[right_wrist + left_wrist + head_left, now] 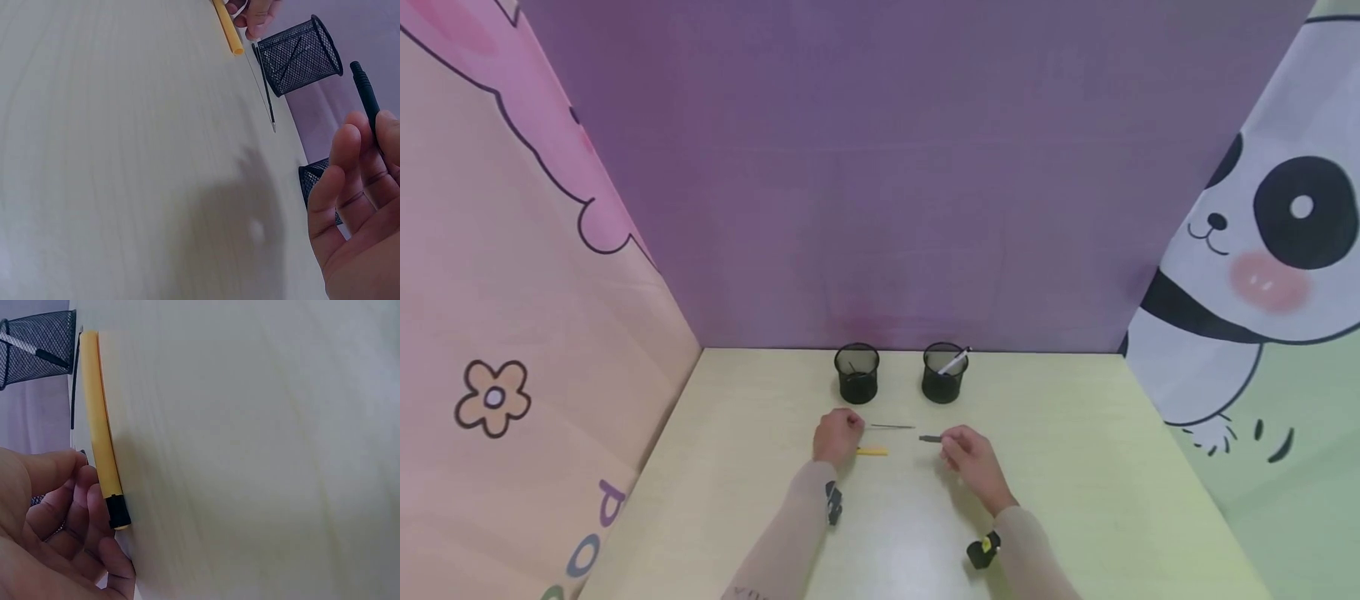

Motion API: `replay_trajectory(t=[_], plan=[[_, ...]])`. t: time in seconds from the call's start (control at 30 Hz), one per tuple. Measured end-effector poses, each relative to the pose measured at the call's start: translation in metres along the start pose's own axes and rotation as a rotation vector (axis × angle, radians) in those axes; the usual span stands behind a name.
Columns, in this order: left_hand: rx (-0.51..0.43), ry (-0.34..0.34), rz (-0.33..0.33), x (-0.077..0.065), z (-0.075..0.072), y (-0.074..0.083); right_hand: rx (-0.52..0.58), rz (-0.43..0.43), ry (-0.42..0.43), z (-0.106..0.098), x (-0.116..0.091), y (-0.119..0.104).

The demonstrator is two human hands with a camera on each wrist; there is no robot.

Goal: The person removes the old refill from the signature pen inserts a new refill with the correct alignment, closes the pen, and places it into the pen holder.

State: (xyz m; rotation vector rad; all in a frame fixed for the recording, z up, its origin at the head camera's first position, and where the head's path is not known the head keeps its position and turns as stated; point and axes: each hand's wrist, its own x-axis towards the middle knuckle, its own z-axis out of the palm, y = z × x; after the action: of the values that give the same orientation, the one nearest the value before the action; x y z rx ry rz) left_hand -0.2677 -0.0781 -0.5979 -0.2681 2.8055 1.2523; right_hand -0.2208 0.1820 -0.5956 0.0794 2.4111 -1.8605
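My left hand (pixel 838 435) pinches the near end of a thin black pen refill (pixel 892 427) between thumb and forefinger. The refill's metal tip points toward the right, just over the table. A yellow pen barrel (pixel 103 419) with a black end piece lies beside the left hand's fingers. My right hand (pixel 972 458) holds a black pen part (pixel 365 94) between thumb and fingers. This part is slim, with a ridged, narrower free end that points left toward the refill in the head view. Its other end is hidden by the fingers.
Two black mesh pen cups stand toward the back of the pale wooden table (pixel 760 500). Dark sticks show in the left cup (pixel 858 385); a white pen leans in the right cup (pixel 942 387). A purple curtain (pixel 880 183) hangs behind the table.
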Motion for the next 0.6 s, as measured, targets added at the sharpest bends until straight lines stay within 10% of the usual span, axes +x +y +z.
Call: replay_trajectory(t=[0.6], plan=[[0.023, 0.023, -0.008, 0.0046, 0.0044, -0.0044, -0.01, 0.017, 0.017, -0.0021, 0.0012, -0.0011]])
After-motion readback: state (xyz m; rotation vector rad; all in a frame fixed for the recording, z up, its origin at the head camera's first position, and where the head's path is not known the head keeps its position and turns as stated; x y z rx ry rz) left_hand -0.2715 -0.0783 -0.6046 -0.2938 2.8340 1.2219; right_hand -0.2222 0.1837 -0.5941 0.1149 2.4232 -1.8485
